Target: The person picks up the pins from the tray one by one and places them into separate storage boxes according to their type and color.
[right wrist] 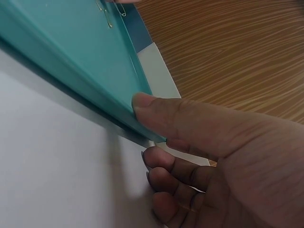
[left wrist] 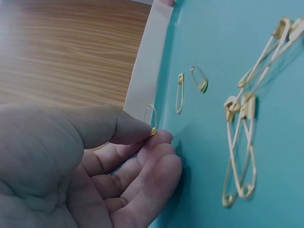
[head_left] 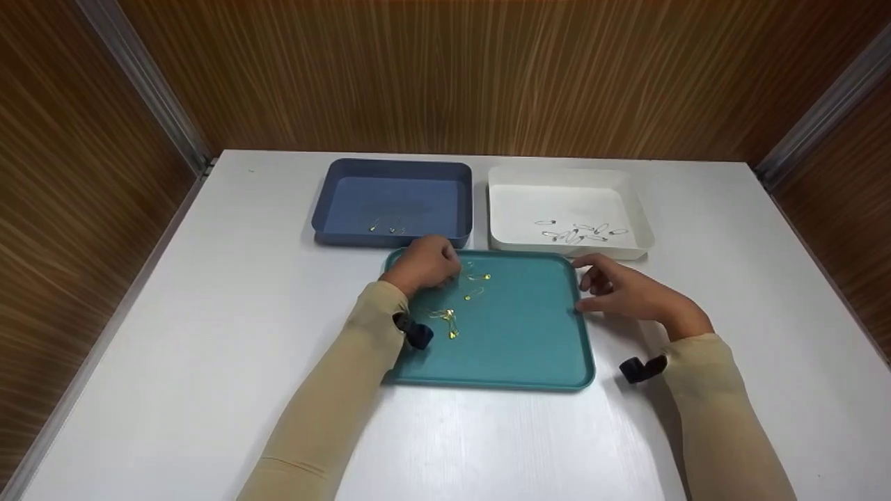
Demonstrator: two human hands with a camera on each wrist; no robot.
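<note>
The left hand [head_left: 426,264] is over the far left corner of the teal tray [head_left: 529,341], with thumb and fingertips [left wrist: 159,137] pinched together on one gold safety pin [left wrist: 150,118], lifted just clear of the tray floor. The right hand [head_left: 626,289] is at the tray's right edge near its far corner, thumb [right wrist: 156,111] pressed on the rim and the other fingers loosely curled beside it above the bench [head_left: 209,390]; it steadies the tray and holds nothing else.

More gold pins [head_left: 463,299] lie loose on the tray, scattered near the left hand toward the far left part, some of them overlapping in a small heap [left wrist: 242,142].

Beyond the tray, toward the far edge of the bench, two bins stand side by side. The blue bin [head_left: 393,202], on the left, holds a few gold pins near its front wall. The white bin [head_left: 567,209], on the right, holds a cluster of silver pins [head_left: 578,233].

This looks like sorting by colour, at the pick-up step. The next move would likely call for carrying the pinched pin over the blue bin's near wall and releasing it there, keeping the pinch firm on so thin a thing.
</note>
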